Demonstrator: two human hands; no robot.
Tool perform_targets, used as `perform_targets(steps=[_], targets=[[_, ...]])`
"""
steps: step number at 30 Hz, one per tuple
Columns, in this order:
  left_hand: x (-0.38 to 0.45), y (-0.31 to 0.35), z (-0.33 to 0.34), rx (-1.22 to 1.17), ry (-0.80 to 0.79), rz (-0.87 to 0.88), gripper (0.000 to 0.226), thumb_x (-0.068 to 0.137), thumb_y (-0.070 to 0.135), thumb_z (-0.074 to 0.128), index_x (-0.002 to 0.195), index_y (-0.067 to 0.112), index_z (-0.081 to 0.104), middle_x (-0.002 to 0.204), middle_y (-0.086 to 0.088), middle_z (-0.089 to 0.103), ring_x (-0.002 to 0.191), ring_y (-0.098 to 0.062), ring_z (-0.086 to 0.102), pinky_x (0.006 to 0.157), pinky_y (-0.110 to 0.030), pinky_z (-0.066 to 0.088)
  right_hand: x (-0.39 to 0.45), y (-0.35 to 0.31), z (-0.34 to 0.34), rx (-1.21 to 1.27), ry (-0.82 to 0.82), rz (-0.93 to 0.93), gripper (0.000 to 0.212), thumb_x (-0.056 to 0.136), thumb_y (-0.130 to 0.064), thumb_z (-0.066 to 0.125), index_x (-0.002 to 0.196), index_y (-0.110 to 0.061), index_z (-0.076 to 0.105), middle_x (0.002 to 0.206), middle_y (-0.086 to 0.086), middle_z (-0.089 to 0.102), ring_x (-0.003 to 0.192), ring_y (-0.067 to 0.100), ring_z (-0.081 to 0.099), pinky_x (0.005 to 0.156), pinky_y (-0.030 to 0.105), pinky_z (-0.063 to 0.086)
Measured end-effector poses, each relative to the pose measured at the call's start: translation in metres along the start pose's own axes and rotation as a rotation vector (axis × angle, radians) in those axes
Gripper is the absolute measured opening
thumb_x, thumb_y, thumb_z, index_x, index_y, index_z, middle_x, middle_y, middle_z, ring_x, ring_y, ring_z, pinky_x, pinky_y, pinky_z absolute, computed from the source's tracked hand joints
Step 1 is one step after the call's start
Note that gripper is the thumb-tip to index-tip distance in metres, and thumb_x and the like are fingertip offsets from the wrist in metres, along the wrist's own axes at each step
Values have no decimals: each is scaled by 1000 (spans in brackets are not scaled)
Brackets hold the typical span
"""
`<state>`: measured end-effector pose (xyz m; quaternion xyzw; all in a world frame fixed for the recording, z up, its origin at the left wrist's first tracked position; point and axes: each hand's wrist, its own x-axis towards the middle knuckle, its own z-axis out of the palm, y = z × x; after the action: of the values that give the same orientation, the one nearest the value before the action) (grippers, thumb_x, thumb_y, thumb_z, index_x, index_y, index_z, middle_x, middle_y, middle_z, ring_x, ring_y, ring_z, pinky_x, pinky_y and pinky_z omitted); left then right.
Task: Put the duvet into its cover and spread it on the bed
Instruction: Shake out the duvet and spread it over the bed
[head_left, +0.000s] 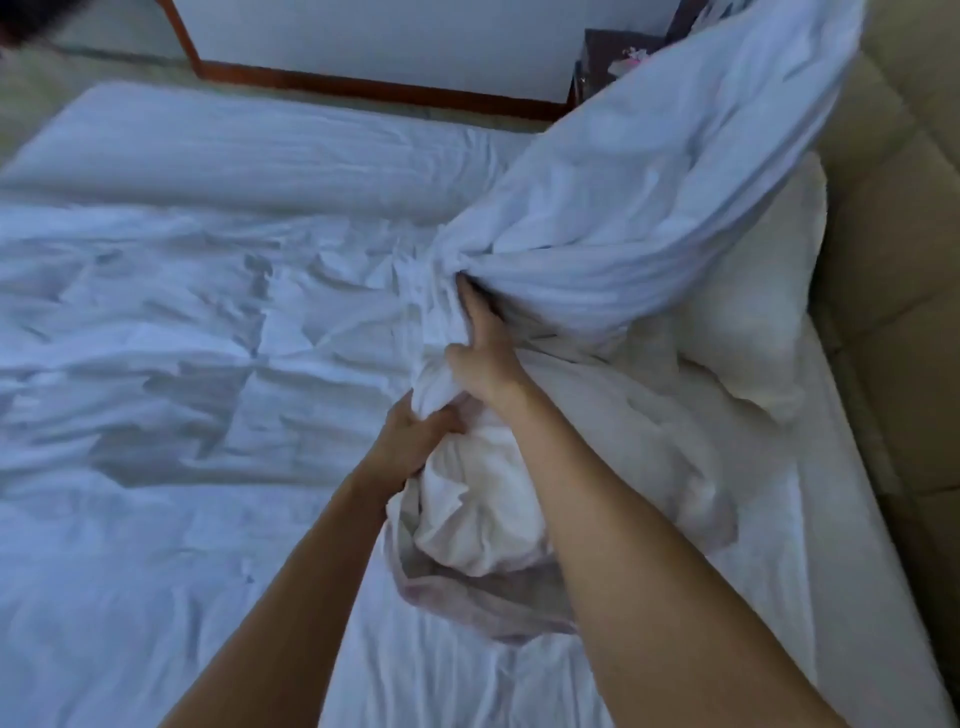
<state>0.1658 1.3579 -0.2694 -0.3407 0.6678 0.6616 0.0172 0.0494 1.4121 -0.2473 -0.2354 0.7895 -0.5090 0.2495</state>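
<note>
bed (769, 597) | pillow (753, 322) beside raised duvet (649, 182) | both hands, left hand (415, 436), right hand (483, 358), grip bunched cover (156, 338)

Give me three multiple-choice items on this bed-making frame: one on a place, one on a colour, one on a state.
1. Where does the pillow lie?
A. right side of the bed, by the padded headboard
B. on the floor
C. at the left edge

2. What colour is the duvet?
A. red
B. white
C. black

3. What are the two hands doing?
A. hanging idle
B. lying flat on the mattress
C. both gripping bunched fabric

Answers:
1 A, the pillow rests against the beige headboard at right.
2 B, all the bedding shows white.
3 C, the left hand and right hand have fingers curled into the cloth.
</note>
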Motion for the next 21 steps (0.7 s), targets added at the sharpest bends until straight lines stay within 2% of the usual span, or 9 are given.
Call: perform_targets(steps=[3, 5, 8, 11, 13, 15, 17, 19, 21], targets=[[19, -33, -87, 30, 172, -65, 23, 82, -6, 61, 99, 9, 65, 79, 3, 62, 68, -7, 56, 42, -8, 42, 24, -18, 87, -73, -172, 32, 81, 84, 5, 51, 156, -20, 25, 162, 0, 21, 149, 15, 17, 119, 23, 16], [34, -54, -133, 39, 283, -89, 23, 80, -5, 64, 97, 9, 66, 78, -1, 64, 65, -8, 55, 43, -13, 44, 33, -19, 129, -163, -231, 9, 77, 89, -10, 58, 156, -21, 22, 162, 3, 23, 149, 18, 19, 120, 31, 20], [51, -94, -178, -6, 371, -171, 22, 73, 7, 76, 92, 9, 66, 82, -9, 69, 65, -17, 62, 50, -23, 51, 28, 2, 152, -533, -302, -128, 76, 94, -36, 58, 157, -24, 17, 162, 4, 24, 150, 22, 19, 121, 47, 18], [58, -143, -197, -56, 383, -297, 46, 58, 35, 79, 88, 6, 61, 84, -14, 68, 76, -26, 66, 61, -35, 54, -3, 36, 129, -921, -219, -159, 77, 93, -54, 52, 156, -34, 14, 164, -3, 16, 153, 17, 5, 121, 55, -1], [54, -161, -197, -75, 309, -375, 64, 56, 52, 79, 96, 4, 66, 91, -16, 70, 82, -28, 69, 67, -36, 57, -26, 57, 101, -1025, -89, -37, 86, 86, -69, 49, 156, -37, 12, 166, -4, 5, 153, 19, -3, 116, 60, -6], [44, -158, -194, -76, 186, -401, 45, 68, 43, 83, 87, 5, 68, 86, -17, 69, 78, -28, 67, 63, -33, 53, -46, 72, 80, -968, -13, 213, 101, 75, -83, 48, 155, -42, 3, 166, -2, -5, 152, 26, -10, 115, 62, -9], [39, -143, -189, -49, 120, -369, 43, 62, 33, 83, 88, 1, 70, 84, -17, 69, 81, -30, 68, 67, -35, 52, -61, 82, 70, -865, -30, 431, 114, 64, -91, 49, 152, -47, -9, 166, 0, -9, 151, 31, -14, 116, 62, -9], [48, -115, -184, -6, 142, -279, 48, 54, 28, 70, 94, 3, 71, 86, -14, 70, 89, -32, 70, 74, -37, 57, -67, 88, 67, -800, -96, 521, 118, 61, -93, 49, 149, -49, -17, 166, -3, -8, 151, 30, -12, 117, 61, -7], [61, -74, -180, 66, 196, -159, 49, 46, 23, 62, 90, 3, 69, 84, -14, 70, 85, -33, 71, 70, -42, 59, -66, 87, 66, -688, -79, 518, 114, 65, -90, 50, 151, -47, -12, 165, -6, 3, 152, 26, 1, 119, 59, 1]])
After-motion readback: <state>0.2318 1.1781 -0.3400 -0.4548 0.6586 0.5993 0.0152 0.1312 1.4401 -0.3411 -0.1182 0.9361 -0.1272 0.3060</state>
